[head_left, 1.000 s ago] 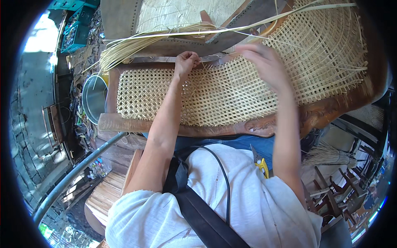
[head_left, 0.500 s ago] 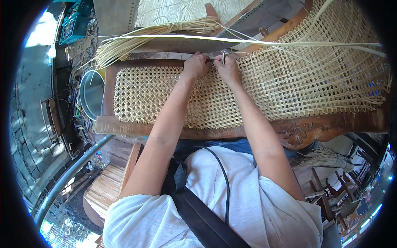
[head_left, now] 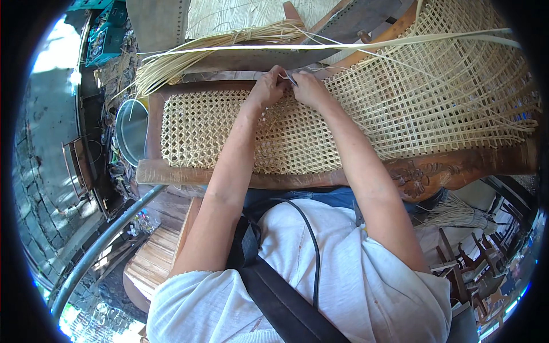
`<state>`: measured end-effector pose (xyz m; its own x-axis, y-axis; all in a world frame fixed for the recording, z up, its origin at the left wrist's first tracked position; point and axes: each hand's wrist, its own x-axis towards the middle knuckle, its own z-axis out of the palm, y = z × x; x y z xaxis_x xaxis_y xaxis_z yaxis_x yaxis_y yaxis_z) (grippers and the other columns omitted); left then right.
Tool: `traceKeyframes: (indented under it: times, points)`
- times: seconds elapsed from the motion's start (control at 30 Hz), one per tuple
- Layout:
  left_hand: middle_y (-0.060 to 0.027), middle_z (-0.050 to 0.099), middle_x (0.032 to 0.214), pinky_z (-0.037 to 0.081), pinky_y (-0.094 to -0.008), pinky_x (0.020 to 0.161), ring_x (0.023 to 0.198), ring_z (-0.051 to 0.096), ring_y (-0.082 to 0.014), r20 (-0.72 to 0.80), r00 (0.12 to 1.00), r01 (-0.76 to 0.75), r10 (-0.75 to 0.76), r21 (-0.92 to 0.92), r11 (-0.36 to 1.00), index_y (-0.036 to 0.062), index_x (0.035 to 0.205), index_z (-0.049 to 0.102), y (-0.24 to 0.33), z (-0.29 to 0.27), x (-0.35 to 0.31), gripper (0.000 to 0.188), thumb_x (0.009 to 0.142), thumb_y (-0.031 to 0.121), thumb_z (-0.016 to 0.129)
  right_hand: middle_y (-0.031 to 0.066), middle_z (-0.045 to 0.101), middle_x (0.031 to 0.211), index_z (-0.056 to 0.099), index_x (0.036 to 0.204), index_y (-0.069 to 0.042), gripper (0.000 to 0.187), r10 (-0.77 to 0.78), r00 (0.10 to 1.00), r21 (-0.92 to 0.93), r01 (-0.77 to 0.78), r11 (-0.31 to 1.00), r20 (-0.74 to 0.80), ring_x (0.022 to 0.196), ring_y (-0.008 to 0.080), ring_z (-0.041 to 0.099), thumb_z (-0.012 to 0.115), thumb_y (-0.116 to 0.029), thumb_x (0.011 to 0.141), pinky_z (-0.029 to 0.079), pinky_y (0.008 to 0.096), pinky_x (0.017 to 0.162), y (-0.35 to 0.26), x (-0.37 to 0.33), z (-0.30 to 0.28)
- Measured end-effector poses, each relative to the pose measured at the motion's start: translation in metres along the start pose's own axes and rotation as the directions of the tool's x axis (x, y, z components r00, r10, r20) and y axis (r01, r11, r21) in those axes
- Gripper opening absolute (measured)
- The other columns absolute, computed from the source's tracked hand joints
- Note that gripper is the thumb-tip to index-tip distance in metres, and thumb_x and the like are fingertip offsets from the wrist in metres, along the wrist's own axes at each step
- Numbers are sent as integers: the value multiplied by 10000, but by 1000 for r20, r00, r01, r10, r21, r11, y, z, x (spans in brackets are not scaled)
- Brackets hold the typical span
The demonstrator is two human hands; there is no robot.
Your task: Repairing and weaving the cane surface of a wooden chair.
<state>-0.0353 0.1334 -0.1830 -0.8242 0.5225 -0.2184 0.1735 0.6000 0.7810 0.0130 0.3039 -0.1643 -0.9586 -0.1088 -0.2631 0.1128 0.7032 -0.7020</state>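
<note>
Across my lap lies a carved wooden seat frame [head_left: 229, 176] filled with woven cane webbing [head_left: 197, 128]. Both my hands work close together at the far rail, over the edge of the weave. My left hand [head_left: 265, 91] is closed in a pinch beside that rail; a thin pale cane strand [head_left: 282, 76] seems to run from its fingertips. In the fingers of my right hand [head_left: 311, 90] is a small, slim metal tool [head_left: 292, 79], silvery and dark, pointing toward the left hand. Its tip and exact kind are hard to make out.
A bundle of loose cane strands [head_left: 171, 66] lies beyond the far rail. Long pale strips [head_left: 400, 43] stretch over the webbing to the right. A round metal bucket [head_left: 131, 131] stands left of the frame. A wooden stool [head_left: 153, 254] and a curved metal pipe [head_left: 106, 237] are nearer, lower left.
My right hand has turned, and the metal tool has swung from upright to slanting toward my left hand. The hands stay at the far rail. The whole view has shifted slightly.
</note>
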Motion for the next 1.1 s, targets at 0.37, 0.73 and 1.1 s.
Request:
traceKeyframes:
  times: [0.37,0.73,1.1]
  points:
    - [-253,675,920,502,-445,805,925,659,-404,11,1000,27,-27,-39,999,-3,1047,539,5,-4,-2,225,866,99,624,235,638,1131,664,1112,-32,299,-18,998,-96,25,995,68,1076,401,624,564,20,835,515,478,917,-4,10,3]
    - [-230,690,950,509,-436,821,938,672,-372,-4,999,43,-43,17,999,-19,1052,553,2,1,0,221,857,67,614,276,683,1032,716,1004,-19,236,79,996,16,-80,997,29,1012,426,653,603,-94,812,530,493,879,10,32,21]
    - [-275,672,917,502,-455,823,951,645,-434,-27,997,69,-68,44,997,-5,1089,559,0,0,-1,305,805,94,605,289,669,1052,694,991,40,220,-35,990,-178,60,982,138,1031,431,643,612,-25,797,527,473,913,-4,20,10]
